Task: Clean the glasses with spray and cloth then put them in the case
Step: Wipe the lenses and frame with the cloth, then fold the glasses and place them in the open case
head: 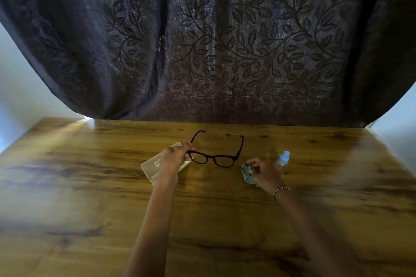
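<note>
Your left fingers point(188, 149) are pinched shut on the glasses point(216, 156) at the hinge corner, holding the black frame just above the worktop point(90, 186) with both temples unfolded and pointing away from you. Your right fingers point(253, 165) are closed around the bunched pale-blue cloth point(246, 175), which sits near the far lens but is not touching it. Behind your right hand point(263, 172) the spray bottle point(282, 162) stands upright, in nobody's grip. Under your left hand point(173, 158) lies the pale case point(153, 164), flat on the worktop; you cannot tell from here whether it is open. Whether the lenses have been sprayed is not visible. By the look of it you are at the wiping stage: the cloth has yet to meet the lenses, and folding the temples and casing the glasses are all left to do.
</note>
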A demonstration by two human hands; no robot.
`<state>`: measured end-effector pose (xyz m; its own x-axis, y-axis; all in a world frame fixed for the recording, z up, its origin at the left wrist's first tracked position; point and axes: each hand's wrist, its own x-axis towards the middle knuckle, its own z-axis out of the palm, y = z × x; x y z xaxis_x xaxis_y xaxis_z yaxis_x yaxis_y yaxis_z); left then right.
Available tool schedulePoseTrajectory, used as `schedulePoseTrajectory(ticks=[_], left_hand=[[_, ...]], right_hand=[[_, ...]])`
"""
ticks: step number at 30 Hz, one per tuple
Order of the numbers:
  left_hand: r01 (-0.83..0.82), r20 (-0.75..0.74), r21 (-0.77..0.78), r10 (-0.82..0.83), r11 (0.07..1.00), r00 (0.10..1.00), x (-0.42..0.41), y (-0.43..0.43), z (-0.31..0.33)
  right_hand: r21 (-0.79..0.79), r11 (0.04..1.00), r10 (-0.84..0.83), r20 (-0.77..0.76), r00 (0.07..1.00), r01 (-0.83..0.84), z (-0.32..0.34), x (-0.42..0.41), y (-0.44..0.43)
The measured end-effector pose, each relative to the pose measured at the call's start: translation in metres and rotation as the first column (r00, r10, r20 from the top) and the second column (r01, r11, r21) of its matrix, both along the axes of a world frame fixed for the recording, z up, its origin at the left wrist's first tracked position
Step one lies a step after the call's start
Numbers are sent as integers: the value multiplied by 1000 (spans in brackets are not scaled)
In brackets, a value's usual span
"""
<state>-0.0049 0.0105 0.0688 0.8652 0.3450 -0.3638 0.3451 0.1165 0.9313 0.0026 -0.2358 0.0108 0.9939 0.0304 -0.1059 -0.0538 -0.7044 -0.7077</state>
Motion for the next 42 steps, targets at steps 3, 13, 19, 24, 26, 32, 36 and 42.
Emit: schedulePoseTrajectory(ticks=[3,13,19,24,26,32,36,42], left_hand=[[-13,0,-14,13,1000,1000,-1,-7,-3],[-43,11,-13,43,999,999,-1,-19,-6],[-29,15,23,29,999,999,0,-21,-11],[-25,14,27,25,999,1000,-1,-28,-14],[-35,35,22,34,999,999,-3,-31,-16],[-41,90,29,38,999,995,-7,-37,-18],[-30,141,57,21,998,990,-10,-39,-18],[6,165,184,-37,983,986,-12,-38,-18]], right_hand=[[-44,997,55,-23,998,-56,0,-2,-1],[-304,941,151,-22,988,-150,10,-6,-4],[-159,987,-17,139,990,39,33,-2,1],[502,835,-179,-144,973,227,47,0,7],[594,754,-194,-205,959,279,49,-1,8],[639,694,-249,-219,943,331,48,-2,9],[642,679,-290,-212,933,357,47,0,9],[617,697,-313,-198,929,366,45,0,8]])
